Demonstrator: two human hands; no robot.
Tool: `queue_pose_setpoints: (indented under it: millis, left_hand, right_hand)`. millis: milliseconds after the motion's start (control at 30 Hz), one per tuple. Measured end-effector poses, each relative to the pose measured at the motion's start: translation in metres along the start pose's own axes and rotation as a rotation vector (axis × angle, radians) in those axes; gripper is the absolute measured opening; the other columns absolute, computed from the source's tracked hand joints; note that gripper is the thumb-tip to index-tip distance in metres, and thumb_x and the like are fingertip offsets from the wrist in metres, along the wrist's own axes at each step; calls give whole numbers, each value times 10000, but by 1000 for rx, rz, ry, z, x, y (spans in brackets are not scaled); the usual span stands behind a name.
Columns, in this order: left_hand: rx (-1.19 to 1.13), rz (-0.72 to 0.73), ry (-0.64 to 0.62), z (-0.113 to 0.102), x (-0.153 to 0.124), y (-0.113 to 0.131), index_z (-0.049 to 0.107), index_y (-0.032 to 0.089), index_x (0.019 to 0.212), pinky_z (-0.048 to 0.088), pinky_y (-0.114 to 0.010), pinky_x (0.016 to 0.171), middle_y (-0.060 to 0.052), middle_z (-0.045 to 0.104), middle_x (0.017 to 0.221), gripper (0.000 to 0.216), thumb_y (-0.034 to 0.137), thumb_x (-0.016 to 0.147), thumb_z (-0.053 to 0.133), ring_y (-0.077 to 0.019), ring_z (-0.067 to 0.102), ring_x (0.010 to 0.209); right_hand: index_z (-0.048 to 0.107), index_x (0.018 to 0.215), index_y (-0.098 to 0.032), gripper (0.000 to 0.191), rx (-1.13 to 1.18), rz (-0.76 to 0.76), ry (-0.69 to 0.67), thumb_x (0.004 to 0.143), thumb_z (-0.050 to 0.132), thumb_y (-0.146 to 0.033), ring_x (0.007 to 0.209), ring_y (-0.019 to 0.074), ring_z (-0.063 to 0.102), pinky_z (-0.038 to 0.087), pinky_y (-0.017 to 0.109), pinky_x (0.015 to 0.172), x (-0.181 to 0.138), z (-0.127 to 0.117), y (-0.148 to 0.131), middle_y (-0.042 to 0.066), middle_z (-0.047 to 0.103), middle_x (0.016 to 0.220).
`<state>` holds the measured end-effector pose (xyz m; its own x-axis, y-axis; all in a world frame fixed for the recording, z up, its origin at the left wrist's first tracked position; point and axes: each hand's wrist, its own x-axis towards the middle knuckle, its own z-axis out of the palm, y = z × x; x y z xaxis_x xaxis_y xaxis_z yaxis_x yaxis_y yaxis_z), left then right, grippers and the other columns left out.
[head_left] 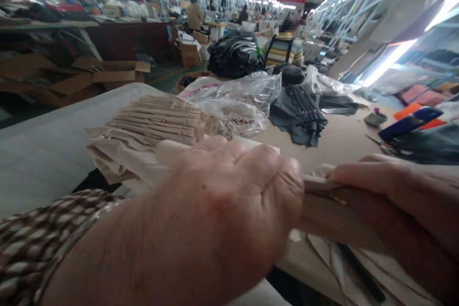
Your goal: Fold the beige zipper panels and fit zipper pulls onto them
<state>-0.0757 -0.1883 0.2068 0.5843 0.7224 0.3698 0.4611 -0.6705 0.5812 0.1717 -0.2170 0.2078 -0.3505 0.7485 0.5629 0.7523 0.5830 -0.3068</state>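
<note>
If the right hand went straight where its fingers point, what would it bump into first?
Probably the left hand, just past the beige fabric between the two hands, though depth is unclear here.

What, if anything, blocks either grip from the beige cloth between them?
Nothing visible: the right grip sits directly on the cloth, and the left grip meets its other end, fingertips hidden.
</note>
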Motion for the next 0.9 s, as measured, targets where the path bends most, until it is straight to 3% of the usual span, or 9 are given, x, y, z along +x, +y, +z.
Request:
queue_pose_setpoints:
  millis: [100,200,300,433,567,700,800,900]
  left_hand:
    - [132,-55,-262,1,11,-31,699,221,821,492,-329,768,-33,646,758,199,311,878,531,-200,607,748]
    - [265,-74,-495,17,34,-75,654,183,721,453,-295,668,-27,598,653,263,291,902,497,-168,559,629]
    - [376,-84,-581,50,52,-111,668,135,777,437,-293,677,-72,647,737,243,227,910,487,-181,589,671]
    - [473,-186,-643,95,62,-142,704,91,913,437,-286,684,-134,703,851,304,250,944,446,-212,639,753]
    - [470,-220,-668,118,71,-163,716,89,925,431,-290,680,-159,722,910,267,233,918,491,-232,661,798]
    - [477,-252,-674,122,79,-175,721,108,887,426,-298,666,-153,726,870,244,261,898,531,-239,663,773]
    - [512,-238,-657,121,79,-170,715,102,899,438,-327,683,-164,720,863,261,283,898,527,-260,655,769]
    - [582,-172,-563,129,69,-154,676,53,964,445,-387,749,-236,692,940,294,192,922,420,-301,638,851]
  right_hand:
    - [678,1004,-328,189,82,16,-226,950,508,-390,485,96,580,386,241,439,-3,28,11,-31,656,638]
    - [675,931,-260,259,125,241,-388,950,497,-447,507,111,578,374,231,473,-19,74,51,-38,646,620]
    - [664,829,-204,309,-61,363,-571,977,456,-379,630,136,605,377,249,586,-35,121,91,13,684,720]
    - [676,860,-184,332,-318,323,-690,1003,420,-340,822,184,635,384,286,748,-41,159,118,84,701,848]
    - [672,903,-171,347,-381,385,-725,1015,389,-338,885,198,648,412,276,754,-40,175,127,113,704,899]
    - [676,908,-161,337,-357,383,-724,1009,400,-327,870,213,667,440,282,745,-39,180,132,124,709,900]
    - [683,897,-143,314,-332,366,-715,997,416,-276,840,219,680,457,289,736,-37,178,132,130,714,885]
    - [690,875,-128,335,-315,358,-719,998,411,-267,814,212,684,469,284,729,-34,171,124,140,720,879]
